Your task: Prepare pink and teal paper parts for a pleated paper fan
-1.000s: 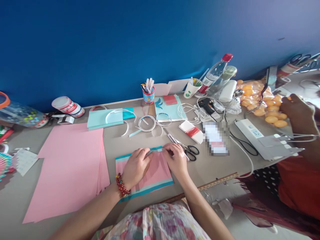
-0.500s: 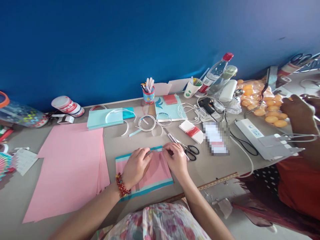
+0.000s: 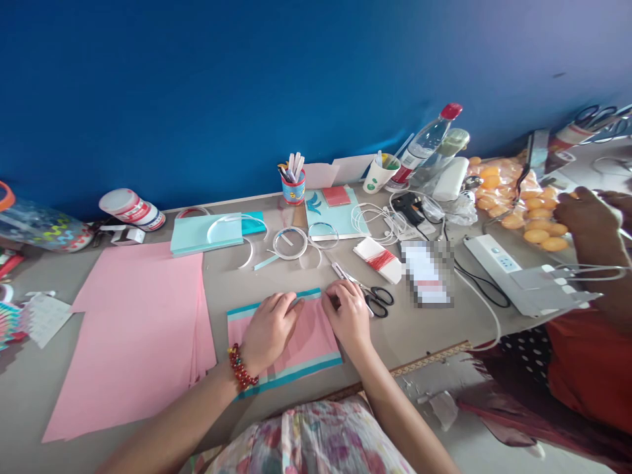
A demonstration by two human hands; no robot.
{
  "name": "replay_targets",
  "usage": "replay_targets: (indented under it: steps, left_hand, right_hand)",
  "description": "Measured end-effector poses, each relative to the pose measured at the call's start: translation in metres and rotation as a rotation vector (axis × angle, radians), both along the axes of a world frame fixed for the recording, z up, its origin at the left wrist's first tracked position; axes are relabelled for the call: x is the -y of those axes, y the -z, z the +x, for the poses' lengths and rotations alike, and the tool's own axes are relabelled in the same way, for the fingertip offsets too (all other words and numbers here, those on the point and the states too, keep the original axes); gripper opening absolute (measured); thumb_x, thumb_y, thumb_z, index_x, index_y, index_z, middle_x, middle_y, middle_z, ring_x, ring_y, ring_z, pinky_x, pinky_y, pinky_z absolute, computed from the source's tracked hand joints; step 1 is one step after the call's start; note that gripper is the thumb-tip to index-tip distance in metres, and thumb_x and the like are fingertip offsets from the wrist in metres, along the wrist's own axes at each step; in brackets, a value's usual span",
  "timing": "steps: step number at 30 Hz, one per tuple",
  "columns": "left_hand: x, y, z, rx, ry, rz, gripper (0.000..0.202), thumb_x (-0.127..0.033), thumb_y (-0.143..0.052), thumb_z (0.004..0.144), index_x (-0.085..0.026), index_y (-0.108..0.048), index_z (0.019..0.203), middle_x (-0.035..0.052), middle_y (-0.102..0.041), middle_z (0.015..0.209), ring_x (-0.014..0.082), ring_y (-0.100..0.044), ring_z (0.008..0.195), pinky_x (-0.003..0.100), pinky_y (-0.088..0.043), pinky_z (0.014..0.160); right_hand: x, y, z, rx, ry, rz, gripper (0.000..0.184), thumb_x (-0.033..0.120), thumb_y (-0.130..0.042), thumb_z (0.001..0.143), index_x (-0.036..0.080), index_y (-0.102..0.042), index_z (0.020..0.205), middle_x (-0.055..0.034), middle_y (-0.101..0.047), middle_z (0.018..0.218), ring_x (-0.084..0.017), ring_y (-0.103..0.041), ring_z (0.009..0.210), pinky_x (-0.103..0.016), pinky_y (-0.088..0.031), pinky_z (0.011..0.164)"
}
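A pink paper sheet [image 3: 309,339] with teal and light-blue bands along its far and near edges lies flat on the table in front of me. My left hand [image 3: 269,329], with a red bead bracelet at the wrist, rests on it, fingers bent and closed at the far band. At the far right corner, my right hand [image 3: 345,309] has its fingers curled in at the paper's edge. Its fingertips are partly hidden. Just beyond that hand lie black-handled scissors [image 3: 379,301], touching or close to its knuckles.
Large pink sheets [image 3: 143,336] are stacked at left. Behind stand light-blue paper [image 3: 207,234], rolls of white strip [image 3: 290,243], a pen cup [image 3: 294,191] and a bottle [image 3: 419,145]. Rightward are a phone [image 3: 427,273], a power strip [image 3: 494,253] and a co-worker's hand [image 3: 585,214] by orange balls [image 3: 538,220].
My right hand has shifted very slightly along the paper's far right corner. My left hand and the sheet stay nearly where they were.
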State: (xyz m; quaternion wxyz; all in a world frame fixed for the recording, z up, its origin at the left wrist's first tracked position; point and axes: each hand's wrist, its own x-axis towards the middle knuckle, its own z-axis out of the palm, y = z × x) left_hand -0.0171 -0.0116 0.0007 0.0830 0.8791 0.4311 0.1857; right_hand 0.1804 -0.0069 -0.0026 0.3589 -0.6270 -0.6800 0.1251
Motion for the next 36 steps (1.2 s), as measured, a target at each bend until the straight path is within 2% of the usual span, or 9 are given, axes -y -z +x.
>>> replay_targets:
  steps: [7,14,16,18,21,23,27,36]
  left_hand:
    - [0.000,0.001,0.000,-0.014,-0.002,0.002,0.027,-0.018,-0.042,0.102,-0.023,-0.064,0.117,0.0082,-0.063,0.117,0.0234,-0.060,0.105,0.040,-0.052,0.092]
    - [0.000,0.000,0.001,-0.012,-0.007,0.002,0.025,-0.019,-0.043,0.102,-0.021,-0.064,0.113,0.0084,-0.064,0.115,0.0238,-0.061,0.103,0.040,-0.052,0.090]
    - [0.000,0.001,0.001,0.000,-0.020,-0.004,0.024,-0.021,-0.043,0.102,-0.022,-0.064,0.113,0.0079,-0.065,0.113,0.0233,-0.061,0.102,0.039,-0.052,0.090]
    - [0.000,0.002,0.001,0.008,-0.023,-0.009,0.025,-0.022,-0.043,0.102,-0.022,-0.064,0.115,0.0075,-0.065,0.113,0.0230,-0.061,0.102,0.040,-0.053,0.089]
    - [0.000,0.004,0.000,0.001,-0.013,-0.006,0.027,-0.022,-0.041,0.102,-0.023,-0.063,0.117,0.0080,-0.064,0.117,0.0233,-0.061,0.105,0.041,-0.053,0.091]
    - [0.001,0.006,0.000,-0.007,-0.008,-0.006,0.027,-0.020,-0.041,0.102,-0.022,-0.064,0.117,0.0086,-0.063,0.119,0.0236,-0.060,0.108,0.042,-0.053,0.093]
    - [0.001,0.007,-0.002,-0.028,0.001,0.001,0.028,-0.019,-0.042,0.102,-0.022,-0.063,0.119,0.0088,-0.063,0.121,0.0242,-0.060,0.108,0.042,-0.053,0.094]
    - [0.000,0.006,0.000,-0.031,0.009,0.020,0.025,-0.016,-0.045,0.100,-0.020,-0.061,0.119,0.0094,-0.062,0.117,0.0243,-0.060,0.104,0.042,-0.053,0.091]
  right_hand:
    - [0.001,-0.002,0.001,-0.053,0.002,0.004,0.016,0.017,-0.052,0.087,0.024,-0.054,0.073,-0.0050,-0.064,0.082,-0.024,-0.056,0.082,-0.039,-0.045,0.082]
    - [0.002,0.000,0.000,-0.001,0.024,-0.036,0.009,0.016,-0.053,0.085,0.023,-0.057,0.080,-0.0069,-0.062,0.084,-0.025,-0.056,0.085,-0.041,-0.047,0.082]
    - [0.005,-0.003,0.002,-0.009,0.005,-0.043,0.014,0.014,-0.051,0.085,0.022,-0.061,0.091,-0.0090,-0.062,0.094,-0.026,-0.057,0.091,-0.042,-0.049,0.083]
    - [0.011,-0.006,0.003,0.026,-0.097,-0.038,0.026,0.014,-0.050,0.088,0.023,-0.065,0.106,-0.0110,-0.061,0.113,-0.027,-0.057,0.104,-0.044,-0.049,0.091]
    - [0.020,-0.010,0.003,0.151,-0.279,-0.051,0.035,0.018,-0.050,0.092,0.030,-0.066,0.121,-0.0083,-0.052,0.139,-0.029,-0.051,0.121,-0.048,-0.047,0.101]
    - [0.025,-0.009,0.002,0.206,-0.313,-0.064,0.035,0.022,-0.052,0.094,0.032,-0.065,0.125,-0.0063,-0.047,0.147,-0.031,-0.049,0.124,-0.050,-0.049,0.101]
    - [0.029,-0.003,0.003,0.243,-0.288,-0.072,0.037,0.028,-0.053,0.096,0.034,-0.062,0.132,-0.0040,-0.041,0.153,-0.033,-0.047,0.127,-0.052,-0.049,0.102]
    - [0.036,0.007,0.012,0.247,-0.200,-0.067,0.042,0.024,-0.047,0.099,0.030,-0.056,0.139,-0.0042,-0.044,0.152,-0.031,-0.049,0.127,-0.052,-0.047,0.105]
